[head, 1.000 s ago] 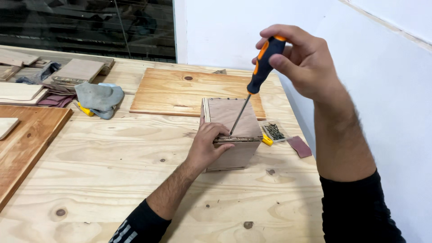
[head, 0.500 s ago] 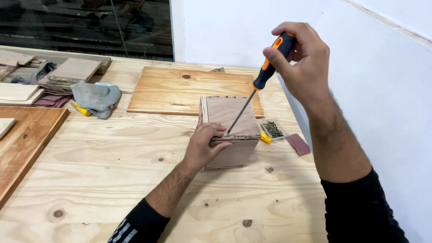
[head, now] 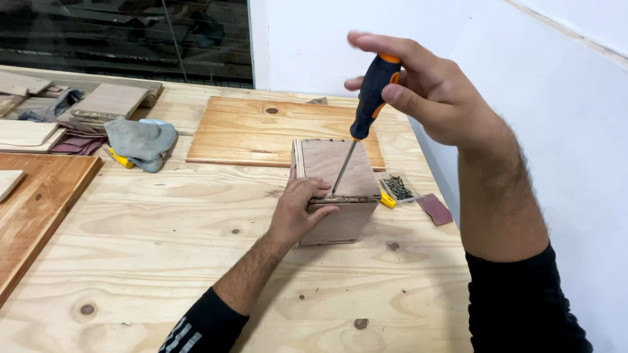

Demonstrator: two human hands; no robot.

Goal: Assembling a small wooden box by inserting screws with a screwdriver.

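Head view gives us the small plywood box (head: 337,189) near the middle of the pale plywood workbench (head: 196,261), standing on the bench with its lid face up. We press our left hand (head: 297,212) against the box's near left edge, fingers curled over the top rim and closed on the wood beside a narrow metal strip that runs along that edge. Our right hand (head: 425,91) is raised above the box and wraps loosely around the black and orange handle of a screwdriver (head: 360,114), index finger stretched out, thumb against the grip; the shaft slants down so its tip meets the box's near edge just beside our left fingers. Just right of the box lie a small clear packet of screws (head: 397,187) and a reddish scrap (head: 434,209). Behind the box rests a flat wooden board (head: 261,131), and further left a grey cloth (head: 140,140) and stacked wood offcuts (head: 39,124).
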